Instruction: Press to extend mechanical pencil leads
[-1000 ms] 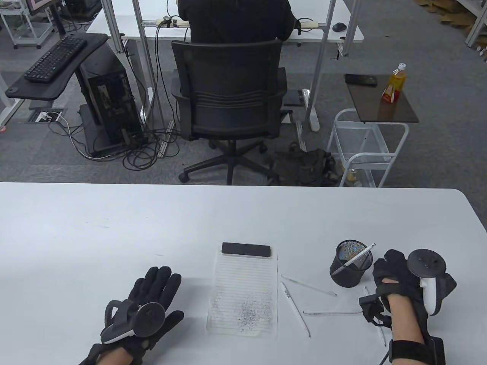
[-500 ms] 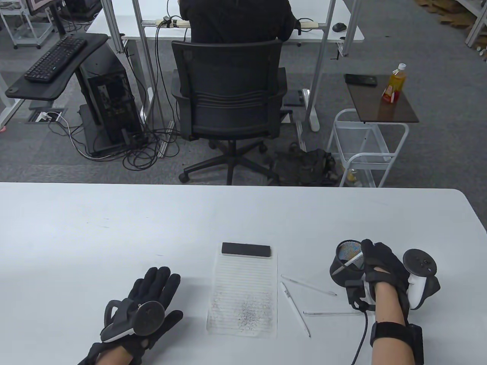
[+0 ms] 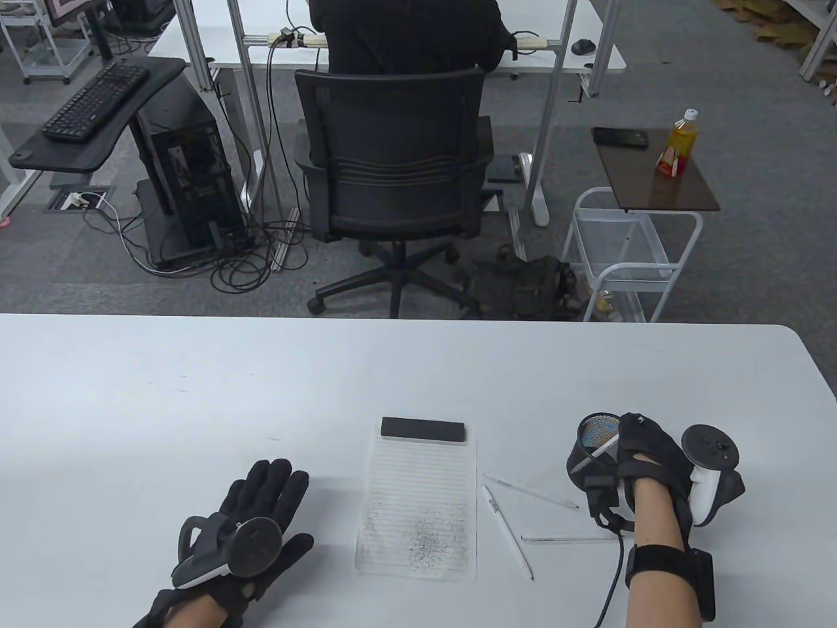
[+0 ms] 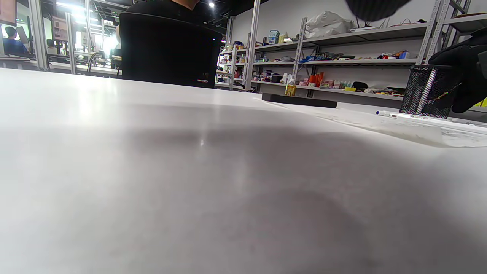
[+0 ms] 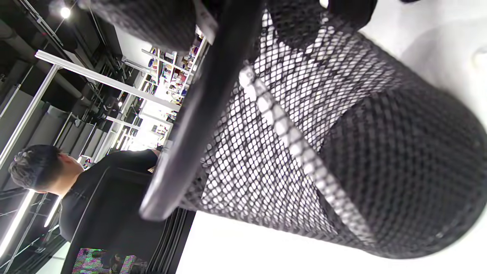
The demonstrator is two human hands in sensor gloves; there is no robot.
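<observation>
A black mesh cup (image 3: 592,458) stands right of the notepad with one white mechanical pencil (image 3: 605,449) leaning in it. My right hand (image 3: 644,451) curls round the cup's right rim and wall and hides the pencil's upper end. In the right wrist view the mesh cup (image 5: 342,160) fills the frame and the pencil (image 5: 300,148) shows through it. Three more white pencils (image 3: 531,490) (image 3: 508,531) (image 3: 565,539) lie on the table between the notepad and the cup. My left hand (image 3: 265,504) lies flat on the table left of the notepad, holding nothing.
A lined notepad (image 3: 418,504) with grey scribbles lies at the centre, with a black block (image 3: 424,429) across its top edge. Beyond the table's far edge stands an office chair (image 3: 392,170) with a person seated at another desk.
My right hand moved left from beside the cup and closed round its right side, covering the pencil's top. The left hand has stayed flat and still.
</observation>
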